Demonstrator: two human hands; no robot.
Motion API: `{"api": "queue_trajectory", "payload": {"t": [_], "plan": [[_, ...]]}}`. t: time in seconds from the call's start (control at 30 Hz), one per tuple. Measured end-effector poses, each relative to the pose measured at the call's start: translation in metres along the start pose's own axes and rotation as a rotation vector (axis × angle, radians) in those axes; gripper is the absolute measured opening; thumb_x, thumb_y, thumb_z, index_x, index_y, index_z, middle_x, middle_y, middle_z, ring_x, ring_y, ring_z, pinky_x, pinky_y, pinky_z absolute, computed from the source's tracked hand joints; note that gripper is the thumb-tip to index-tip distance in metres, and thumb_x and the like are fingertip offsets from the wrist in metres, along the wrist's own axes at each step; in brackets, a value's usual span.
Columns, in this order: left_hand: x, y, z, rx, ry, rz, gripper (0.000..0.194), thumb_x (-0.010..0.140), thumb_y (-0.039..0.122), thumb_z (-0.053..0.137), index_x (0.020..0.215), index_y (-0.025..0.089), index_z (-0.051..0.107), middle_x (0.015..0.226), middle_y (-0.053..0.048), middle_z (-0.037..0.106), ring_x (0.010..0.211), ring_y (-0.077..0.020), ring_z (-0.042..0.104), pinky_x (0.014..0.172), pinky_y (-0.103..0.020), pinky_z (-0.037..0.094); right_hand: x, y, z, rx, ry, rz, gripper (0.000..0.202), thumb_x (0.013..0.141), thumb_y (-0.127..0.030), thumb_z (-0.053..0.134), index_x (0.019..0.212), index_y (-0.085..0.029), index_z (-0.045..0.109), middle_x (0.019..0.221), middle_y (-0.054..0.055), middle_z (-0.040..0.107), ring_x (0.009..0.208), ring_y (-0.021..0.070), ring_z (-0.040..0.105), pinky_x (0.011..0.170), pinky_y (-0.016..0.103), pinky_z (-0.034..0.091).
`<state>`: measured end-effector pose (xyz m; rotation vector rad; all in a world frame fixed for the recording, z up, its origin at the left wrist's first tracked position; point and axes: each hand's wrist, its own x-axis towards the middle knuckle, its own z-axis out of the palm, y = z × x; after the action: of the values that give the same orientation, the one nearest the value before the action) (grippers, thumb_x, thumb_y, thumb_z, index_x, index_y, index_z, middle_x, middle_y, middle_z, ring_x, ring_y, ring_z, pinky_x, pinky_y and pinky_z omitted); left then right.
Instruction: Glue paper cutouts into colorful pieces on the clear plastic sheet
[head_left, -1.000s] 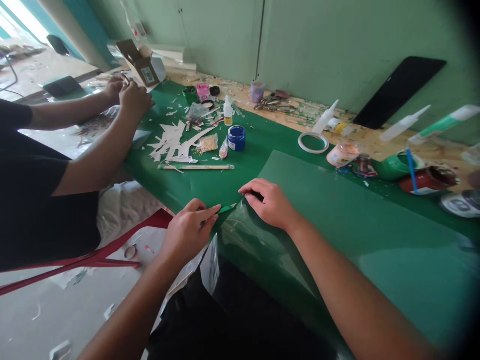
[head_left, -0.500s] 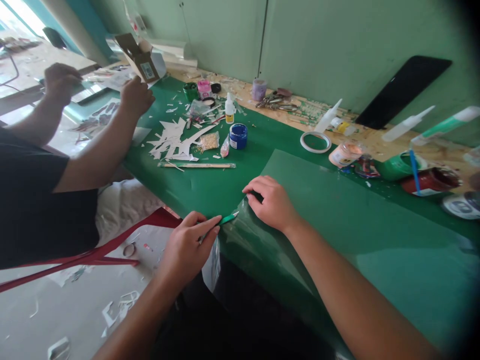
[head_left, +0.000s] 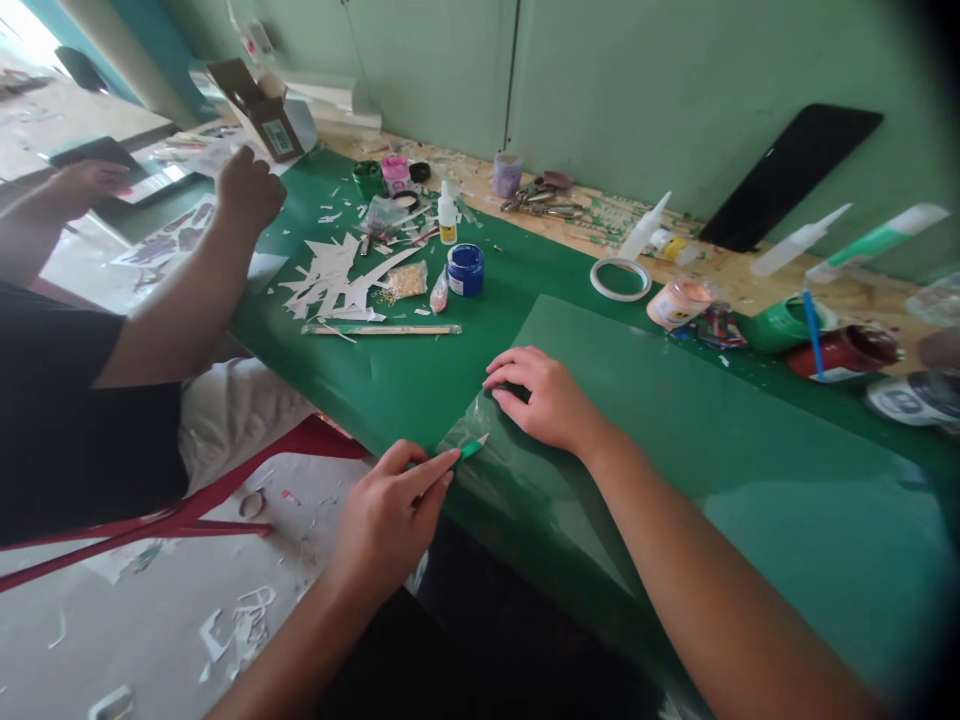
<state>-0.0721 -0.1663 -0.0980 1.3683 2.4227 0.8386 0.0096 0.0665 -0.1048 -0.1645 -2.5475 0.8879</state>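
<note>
My left hand (head_left: pixel 397 510) is closed around a green craft knife (head_left: pixel 472 448), its pointed tip facing right. The tip is at the left edge of a clear plastic sheet (head_left: pixel 660 440) that lies over the green tabletop. My right hand (head_left: pixel 536 395) rests on the sheet just above the knife, thumb and fingers apart and holding nothing. Between the hands, the sheet's edge is crumpled and shiny. I cannot tell whether the tip touches the plastic.
A blue paint jar (head_left: pixel 465 270), a small glue bottle (head_left: pixel 448 215), white paper scraps (head_left: pixel 326 280) and a thin wooden stick (head_left: pixel 382 330) lie ahead. A tape roll (head_left: pixel 620 280) and open paint jars (head_left: pixel 844 352) stand on the right. Another person's arm (head_left: pixel 195 270) reaches in from the left.
My left hand has moved slightly down and right with the knife. My right hand still rests on the sheet. The other person's hands have shifted, the farther one moving left over a dark tablet-like object.
</note>
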Motion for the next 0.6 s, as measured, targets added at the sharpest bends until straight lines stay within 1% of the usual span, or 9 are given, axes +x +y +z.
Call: {"api": "queue_trajectory", "payload": {"t": [0.13, 0.27, 0.43, 0.5, 0.6], "plan": [[0.005, -0.002, 0.000, -0.001, -0.009, 0.064, 0.031, 0.096, 0.029, 0.050, 0.119, 0.027, 0.071, 0.091, -0.003, 0.062, 0.072, -0.0112, 0.061, 0.067, -0.025, 0.047, 0.001, 0.000, 0.001, 0.001, -0.005, 0.012, 0.017, 0.085, -0.010, 0.059, 0.088, -0.020, 0.072, 0.103, 0.007, 0.069, 0.101, 0.0217, 0.059, 0.094, 0.040, 0.048], [0.009, 0.000, 0.000, 0.086, 0.005, 0.101, 0.031, 0.096, 0.028, 0.050, 0.117, 0.027, 0.073, 0.089, -0.003, 0.061, 0.065, -0.0102, 0.058, 0.062, -0.025, 0.044, 0.001, -0.001, 0.001, 0.011, -0.006, 0.014, 0.017, 0.085, -0.009, 0.059, 0.089, -0.020, 0.072, 0.102, 0.007, 0.068, 0.101, 0.0215, 0.059, 0.095, 0.039, 0.047], [0.011, 0.006, -0.001, 0.181, 0.035, 0.065, 0.031, 0.095, 0.029, 0.051, 0.115, 0.030, 0.074, 0.086, -0.002, 0.062, 0.059, -0.0102, 0.056, 0.058, -0.026, 0.041, 0.001, 0.000, 0.001, 0.016, -0.005, 0.008, 0.017, 0.085, -0.009, 0.059, 0.089, -0.019, 0.072, 0.102, 0.007, 0.069, 0.100, 0.0214, 0.059, 0.095, 0.039, 0.047], [0.011, 0.009, -0.002, 0.163, 0.024, 0.044, 0.031, 0.095, 0.029, 0.051, 0.115, 0.029, 0.074, 0.086, -0.002, 0.062, 0.061, -0.0106, 0.057, 0.059, -0.026, 0.041, 0.001, 0.001, 0.001, 0.016, -0.003, 0.002, 0.017, 0.085, -0.009, 0.059, 0.089, -0.019, 0.072, 0.102, 0.007, 0.069, 0.100, 0.0216, 0.059, 0.094, 0.040, 0.047], [0.012, 0.011, -0.005, 0.075, -0.009, 0.009, 0.031, 0.094, 0.029, 0.051, 0.114, 0.026, 0.074, 0.088, -0.002, 0.062, 0.067, -0.0121, 0.059, 0.064, -0.027, 0.044, 0.000, 0.002, 0.001, 0.017, 0.004, -0.006, 0.016, 0.085, -0.008, 0.060, 0.089, -0.018, 0.072, 0.101, 0.007, 0.069, 0.099, 0.0216, 0.059, 0.094, 0.039, 0.048]]}}
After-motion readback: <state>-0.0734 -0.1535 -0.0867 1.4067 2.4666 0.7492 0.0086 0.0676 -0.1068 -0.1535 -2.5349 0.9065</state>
